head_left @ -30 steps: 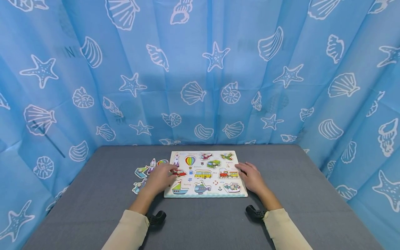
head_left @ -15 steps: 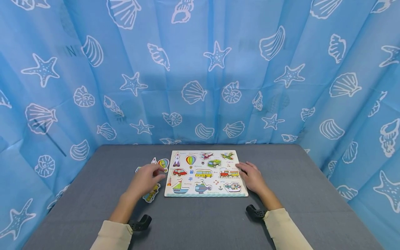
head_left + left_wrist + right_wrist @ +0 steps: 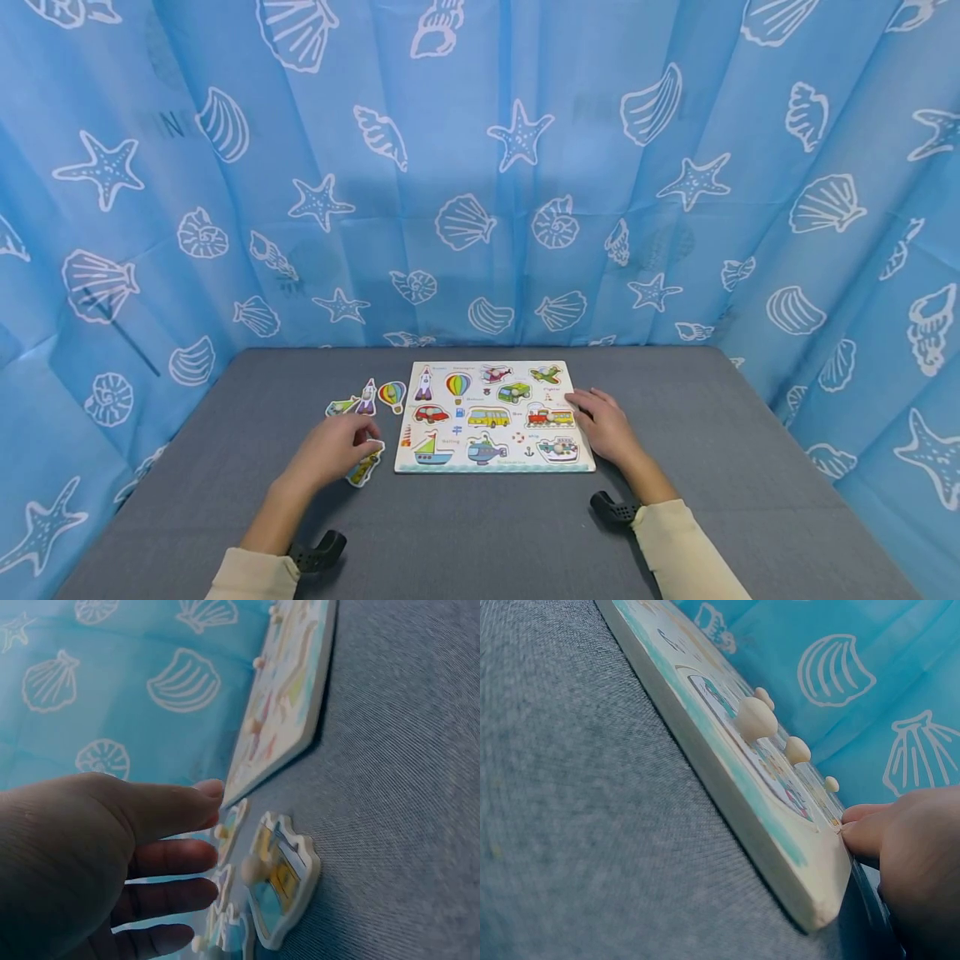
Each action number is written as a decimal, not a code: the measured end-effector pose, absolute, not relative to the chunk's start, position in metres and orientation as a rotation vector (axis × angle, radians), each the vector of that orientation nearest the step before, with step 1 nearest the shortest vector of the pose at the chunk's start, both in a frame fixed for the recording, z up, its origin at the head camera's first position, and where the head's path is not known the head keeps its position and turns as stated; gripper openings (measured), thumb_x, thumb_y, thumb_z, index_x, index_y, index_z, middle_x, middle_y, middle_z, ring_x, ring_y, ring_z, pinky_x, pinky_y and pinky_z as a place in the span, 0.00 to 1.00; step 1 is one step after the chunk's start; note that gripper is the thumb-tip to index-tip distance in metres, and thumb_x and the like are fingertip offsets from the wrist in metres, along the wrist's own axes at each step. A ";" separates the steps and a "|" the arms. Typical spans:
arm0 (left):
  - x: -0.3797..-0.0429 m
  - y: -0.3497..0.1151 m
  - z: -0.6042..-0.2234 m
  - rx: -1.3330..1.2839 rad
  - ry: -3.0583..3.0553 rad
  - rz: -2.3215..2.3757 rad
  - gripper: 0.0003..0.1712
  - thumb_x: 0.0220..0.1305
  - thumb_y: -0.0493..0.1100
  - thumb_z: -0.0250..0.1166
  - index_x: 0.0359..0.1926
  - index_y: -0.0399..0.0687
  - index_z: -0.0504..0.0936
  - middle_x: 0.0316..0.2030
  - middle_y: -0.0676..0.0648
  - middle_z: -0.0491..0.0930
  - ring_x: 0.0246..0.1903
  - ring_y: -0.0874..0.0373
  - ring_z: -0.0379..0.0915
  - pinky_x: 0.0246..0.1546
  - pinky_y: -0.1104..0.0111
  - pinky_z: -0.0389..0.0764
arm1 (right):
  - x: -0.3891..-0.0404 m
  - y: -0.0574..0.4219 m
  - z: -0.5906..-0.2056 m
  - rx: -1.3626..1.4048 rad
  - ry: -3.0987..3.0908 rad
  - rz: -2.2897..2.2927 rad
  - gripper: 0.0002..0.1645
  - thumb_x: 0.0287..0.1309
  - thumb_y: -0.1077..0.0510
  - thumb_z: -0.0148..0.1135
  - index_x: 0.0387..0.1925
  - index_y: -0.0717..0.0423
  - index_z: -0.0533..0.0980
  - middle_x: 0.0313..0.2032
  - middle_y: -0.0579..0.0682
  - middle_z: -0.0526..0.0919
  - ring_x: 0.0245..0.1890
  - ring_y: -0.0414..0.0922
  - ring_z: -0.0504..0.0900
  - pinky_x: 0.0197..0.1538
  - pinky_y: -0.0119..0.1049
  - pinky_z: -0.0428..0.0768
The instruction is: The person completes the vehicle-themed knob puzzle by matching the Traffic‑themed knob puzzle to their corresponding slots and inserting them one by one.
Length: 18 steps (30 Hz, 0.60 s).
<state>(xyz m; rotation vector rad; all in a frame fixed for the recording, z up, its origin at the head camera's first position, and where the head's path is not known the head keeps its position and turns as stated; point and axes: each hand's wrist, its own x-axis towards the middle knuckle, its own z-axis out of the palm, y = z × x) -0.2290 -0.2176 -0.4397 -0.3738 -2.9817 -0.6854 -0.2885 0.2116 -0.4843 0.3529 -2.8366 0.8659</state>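
Observation:
My left hand (image 3: 327,450) hovers with relaxed, slightly bent fingers over loose wooden puzzle pieces left of the board. Closest to it is a yellow, wavy-edged knobbed piece (image 3: 364,471), partly covered in the head view. In the left wrist view, this piece's round knob (image 3: 256,870) stands apart from the thumb (image 3: 172,802). My right hand (image 3: 609,429) rests at the right edge of the vehicle puzzle board (image 3: 465,468), its fingertips touching the edge in the right wrist view. Knobbed pieces sit in the board, including a ship (image 3: 557,450) and a train (image 3: 550,416).
Beyond my left hand lie a loose balloon piece (image 3: 392,394), a rocket piece (image 3: 367,398) and a green sailboat piece (image 3: 341,406). A grey cloth covers the table (image 3: 480,533). Behind it hangs a blue shell-patterned curtain (image 3: 480,275).
My left hand has moved left from the red car on the board to above the loose pieces, near the yellow one. My right hand has stayed at the board's edge.

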 end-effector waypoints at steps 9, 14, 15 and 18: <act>-0.226 -0.222 -0.444 -0.336 -3.056 -0.583 0.11 0.53 0.45 0.74 0.25 0.53 0.78 0.20 0.56 0.70 0.21 0.60 0.64 0.23 0.64 0.65 | -0.288 0.212 -0.485 0.343 -2.846 0.871 0.22 0.68 0.62 0.54 0.62 0.61 0.73 0.65 0.62 0.69 0.69 0.63 0.57 0.64 0.63 0.54; -0.224 -0.222 -0.445 -0.268 -3.102 -0.524 0.15 0.52 0.48 0.75 0.22 0.53 0.75 0.18 0.55 0.69 0.20 0.60 0.64 0.22 0.64 0.64 | -0.288 0.212 -0.485 0.359 -2.833 0.864 0.22 0.67 0.63 0.54 0.62 0.62 0.73 0.64 0.63 0.70 0.68 0.64 0.57 0.64 0.63 0.55; -0.223 -0.222 -0.444 -0.259 -3.104 -0.514 0.16 0.51 0.48 0.75 0.22 0.53 0.74 0.18 0.55 0.69 0.20 0.60 0.64 0.21 0.64 0.63 | -0.288 0.213 -0.485 0.357 -2.832 0.871 0.22 0.67 0.63 0.54 0.62 0.62 0.73 0.64 0.63 0.70 0.68 0.64 0.57 0.64 0.63 0.55; -0.222 -0.223 -0.445 -0.215 -3.116 -0.486 0.18 0.52 0.51 0.74 0.21 0.53 0.73 0.18 0.55 0.69 0.19 0.59 0.64 0.21 0.64 0.62 | -0.288 0.212 -0.485 0.361 -2.833 0.869 0.22 0.68 0.62 0.54 0.62 0.62 0.73 0.64 0.63 0.70 0.68 0.63 0.58 0.64 0.63 0.55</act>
